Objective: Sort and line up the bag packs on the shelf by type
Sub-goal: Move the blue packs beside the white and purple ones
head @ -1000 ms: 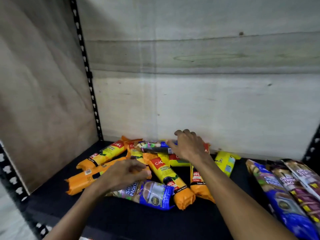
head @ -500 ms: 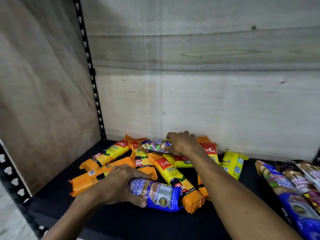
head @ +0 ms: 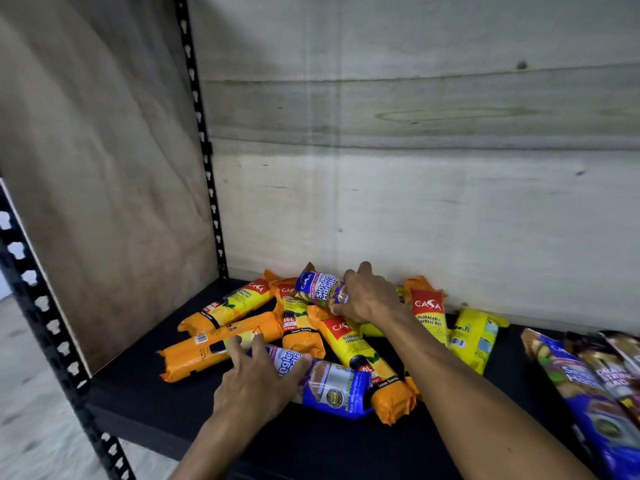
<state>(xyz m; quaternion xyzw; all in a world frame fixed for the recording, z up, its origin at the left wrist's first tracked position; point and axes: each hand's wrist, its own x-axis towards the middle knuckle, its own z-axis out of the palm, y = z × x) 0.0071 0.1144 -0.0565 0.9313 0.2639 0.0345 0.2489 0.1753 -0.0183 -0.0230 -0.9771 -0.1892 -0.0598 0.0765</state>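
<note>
Several orange-and-yellow garbage bag packs (head: 360,355) lie jumbled on the black shelf (head: 145,386). My left hand (head: 256,379) grips a blue singlet-handle pack (head: 332,386) at the front of the pile. At the back, my right hand (head: 370,297) holds a second blue singlet-handle pack (head: 317,284), tilted up off the heap. A yellow pack (head: 472,339) lies to the right of my right forearm.
At the far right several blue and dark purple packs (head: 588,389) lie side by side. A wooden back wall (head: 415,188) and a wooden left side panel (head: 97,188) close in the shelf. A black perforated upright (head: 204,157) stands in the back corner.
My right hand has lifted the rear blue pack up from the pile. My left hand has closed over the front blue pack, which has shifted slightly right.
</note>
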